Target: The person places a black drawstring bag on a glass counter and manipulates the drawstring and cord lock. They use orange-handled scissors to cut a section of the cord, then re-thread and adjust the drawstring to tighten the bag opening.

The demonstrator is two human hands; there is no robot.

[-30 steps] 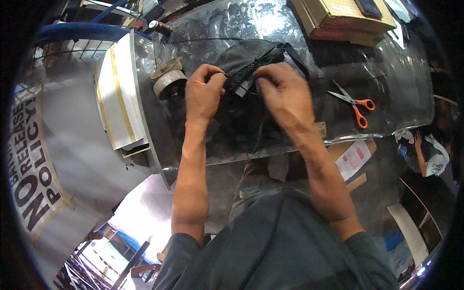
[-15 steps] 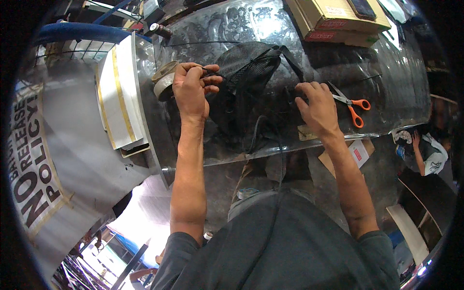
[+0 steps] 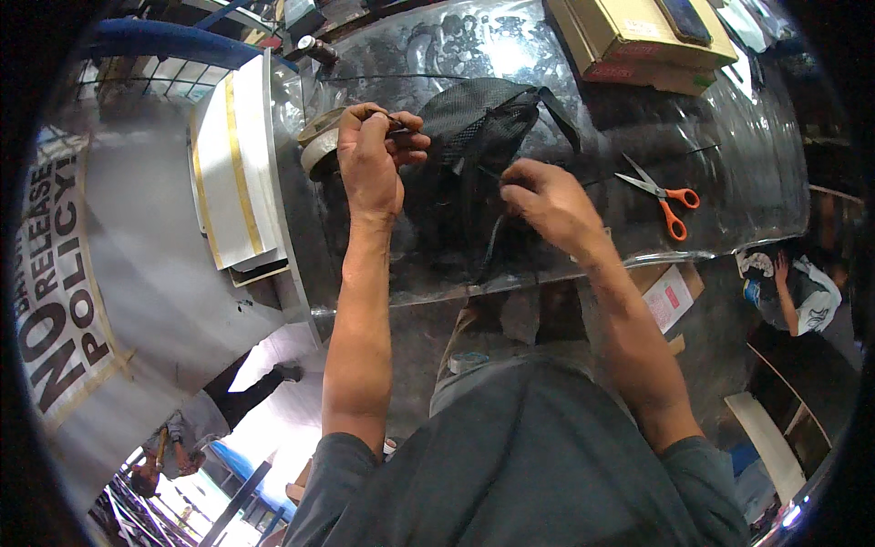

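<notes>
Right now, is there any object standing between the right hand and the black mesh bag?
Nothing visible stands between the right hand and the black mesh bag. The orange-handled scissors lie to the right of the hand, away from that path. Thin cords there would be hard to see against the dark table.

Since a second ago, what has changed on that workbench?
The right hand swung right toward the scissors, then back left toward the black mesh bag. The left hand moved slightly left, toward the tape rolls. The scissors, tape rolls and cardboard box stayed put.
</notes>
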